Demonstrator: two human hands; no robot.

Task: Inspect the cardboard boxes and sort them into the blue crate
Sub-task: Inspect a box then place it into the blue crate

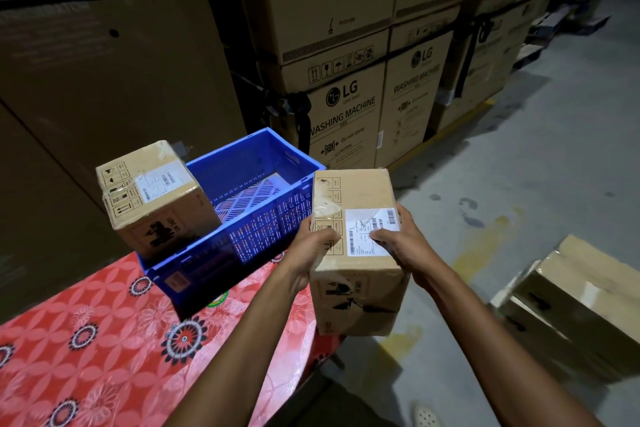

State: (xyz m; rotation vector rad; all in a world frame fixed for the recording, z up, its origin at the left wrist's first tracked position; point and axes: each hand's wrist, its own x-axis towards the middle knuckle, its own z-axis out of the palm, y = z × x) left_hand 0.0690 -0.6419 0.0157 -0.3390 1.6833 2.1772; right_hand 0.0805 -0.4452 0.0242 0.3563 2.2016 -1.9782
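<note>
Both hands grip the tall brown cardboard box point(353, 191). The left hand point(313, 246) curls round its left edge, and the right hand point(398, 239) wraps the right edge with its thumb on the white shipping label point(372, 230). The box hangs in the air just right of the blue slatted plastic crate point(242, 149), over the edge of the red flowered tablecloth point(104, 340). That looks like the inspecting step. Another taped brown box point(156, 194) already stands in the crate's left end, so next, I'd guess, this one swings left and lowers into the free half.

Box point(353, 191) held beside blue crate point(266, 222) (second box point(156, 198) inside).
</note>
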